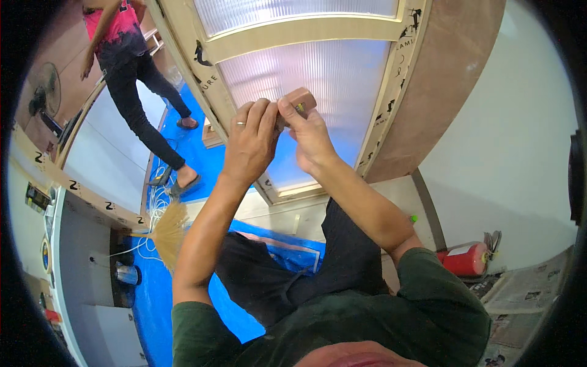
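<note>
Both my hands are raised together in front of a cream-framed door (299, 30) with ribbed translucent panels. My right hand (312, 139) is closed on a small brown block-like piece (300, 98), its thumb lying along the near side. A bit of yellow-green shows on that piece beside the thumb; its exact kind is unclear. Right up against it, my left hand (252, 131), with a ring on one finger, has its fingers curled and pressed together. What those fingers grip, if anything, is hidden behind them.
Another person (125, 67) walks at upper left, near a standing fan (44, 98). Blue sheeting (214, 177) covers much of the floor. A straw broom (169, 232) and white cables (160, 202) lie left of me. Low at right stands a red fire extinguisher (466, 260) by the white wall.
</note>
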{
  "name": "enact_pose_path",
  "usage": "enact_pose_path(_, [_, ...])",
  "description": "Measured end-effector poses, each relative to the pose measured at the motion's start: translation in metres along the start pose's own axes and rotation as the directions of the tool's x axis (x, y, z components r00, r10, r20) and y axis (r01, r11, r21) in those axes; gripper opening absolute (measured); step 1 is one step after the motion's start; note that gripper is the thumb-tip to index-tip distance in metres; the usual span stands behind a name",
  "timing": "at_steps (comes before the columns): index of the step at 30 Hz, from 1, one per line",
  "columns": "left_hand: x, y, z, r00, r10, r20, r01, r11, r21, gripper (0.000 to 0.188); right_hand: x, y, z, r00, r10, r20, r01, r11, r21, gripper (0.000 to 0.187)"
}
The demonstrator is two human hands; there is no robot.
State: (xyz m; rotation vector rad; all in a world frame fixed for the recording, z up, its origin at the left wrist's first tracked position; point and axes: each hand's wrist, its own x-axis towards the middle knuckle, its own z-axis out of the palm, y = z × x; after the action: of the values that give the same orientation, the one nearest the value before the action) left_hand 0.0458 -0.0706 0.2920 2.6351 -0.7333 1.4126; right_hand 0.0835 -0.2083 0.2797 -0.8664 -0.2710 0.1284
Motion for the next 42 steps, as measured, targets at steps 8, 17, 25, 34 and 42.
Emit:
enact_pose_path(8, [0.020, -0.013, 0.014, 0.979, -0.134, -0.152, 0.124, 0.989, -0.078, 0.062, 0.019, -0.023, -0.030, 0.961, -0.086, 0.264, 0.181, 0.915, -0.362, 0.042])
enact_pose_path(17, [-0.020, -0.109, -0.043, 0.963, -0.044, -0.266, 0.094, 0.979, 0.179, 0.063, 0.105, -0.190, -0.128, 0.355, -0.629, 0.691, 0.592, -0.421, -0.688, 0.060])
enact_pose_path(25, [-0.003, -0.134, -0.032, 0.983, 0.016, -0.184, 0.019, 0.982, 0.188, 0.064, 0.149, -0.231, -0.144, 0.433, -0.367, 0.823, 0.476, -0.683, -0.554, 0.079])
enact_pose_path(34, [0.025, -0.151, -0.022, 0.979, 0.145, -0.142, -0.077, 0.912, 0.403, 0.072, 0.161, -0.224, -0.163, 0.400, -0.391, 0.829, 0.417, -0.728, -0.544, 0.078])
enact_pose_path(42, [0.027, -0.154, -0.022, 0.981, 0.166, -0.098, -0.113, 0.909, 0.402, 0.071, 0.165, -0.222, -0.175, 0.205, -0.576, 0.791, 0.421, -0.678, -0.602, 0.084])
